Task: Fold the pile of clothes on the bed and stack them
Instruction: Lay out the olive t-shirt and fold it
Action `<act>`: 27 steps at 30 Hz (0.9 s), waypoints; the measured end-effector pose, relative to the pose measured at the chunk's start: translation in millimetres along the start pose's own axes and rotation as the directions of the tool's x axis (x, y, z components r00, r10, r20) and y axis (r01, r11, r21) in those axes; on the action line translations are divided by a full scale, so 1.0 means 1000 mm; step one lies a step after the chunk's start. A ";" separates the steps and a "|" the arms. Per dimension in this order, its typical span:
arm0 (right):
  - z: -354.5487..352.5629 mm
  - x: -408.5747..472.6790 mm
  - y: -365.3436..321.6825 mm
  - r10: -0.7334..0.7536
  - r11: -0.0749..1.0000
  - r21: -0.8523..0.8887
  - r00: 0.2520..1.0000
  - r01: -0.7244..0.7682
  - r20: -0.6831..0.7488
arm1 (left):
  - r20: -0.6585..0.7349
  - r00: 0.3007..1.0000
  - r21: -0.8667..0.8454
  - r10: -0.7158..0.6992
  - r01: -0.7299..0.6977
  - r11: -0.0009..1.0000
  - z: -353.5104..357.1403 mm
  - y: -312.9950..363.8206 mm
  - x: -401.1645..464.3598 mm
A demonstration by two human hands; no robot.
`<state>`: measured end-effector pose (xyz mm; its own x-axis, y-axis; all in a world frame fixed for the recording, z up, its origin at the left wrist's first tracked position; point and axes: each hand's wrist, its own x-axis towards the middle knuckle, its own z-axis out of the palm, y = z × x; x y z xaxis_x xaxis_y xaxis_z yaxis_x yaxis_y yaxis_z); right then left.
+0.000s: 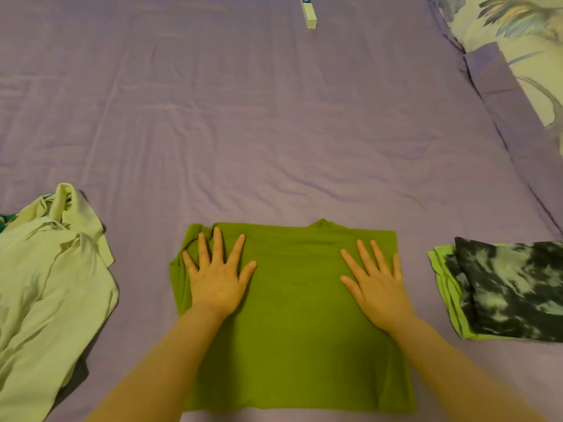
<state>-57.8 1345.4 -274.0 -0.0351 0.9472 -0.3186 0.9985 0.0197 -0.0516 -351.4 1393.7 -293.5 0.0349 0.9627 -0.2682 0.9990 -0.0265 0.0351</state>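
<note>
Your forearms come in from the bottom edge and both palms lie flat on the green garment (300,315), which sits folded into a rough rectangle on the purple bedsheet (213,117), right in front of you at the near middle of the bed. Your left hand (217,277) presses the garment's far left part, fingers straight and spread wide, holding nothing; the cloth bunches a little under and beside the fingertips at that corner. Your right hand (376,283) presses the far right part, fingers straight and closer together, also gripping nothing, with the little finger near the garment's right edge. A small bump of fabric, maybe a collar, pokes out at the far edge near the middle. To your left, apart from the green piece, lies the unfolded pile: a crumpled pale cream garment (51,293) with a bit of teal cloth (4,219) and something dark showing beneath it. To your right, apart from the green piece, sits the folded stack: a black-and-white tie-dye piece (515,287) on top of a light green piece (441,278). Far across the sheet lies a small pale box-like item (309,12), details unclear. At the far right lies a floral pillow (524,41).
</note>
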 end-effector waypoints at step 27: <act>-0.062 -0.018 -0.157 -0.258 0.647 0.759 0.957 0.071 0.131 | 0.477 0.856 -0.804 0.201 0.517 -0.294 -0.087 0.042 -0.060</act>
<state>-211.5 1345.1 -201.7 -0.2973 0.8595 -0.4157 0.6113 -0.1632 -0.7744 -313.5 1358.7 -192.2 0.2436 0.6903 -0.6813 -0.2968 0.7218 0.6252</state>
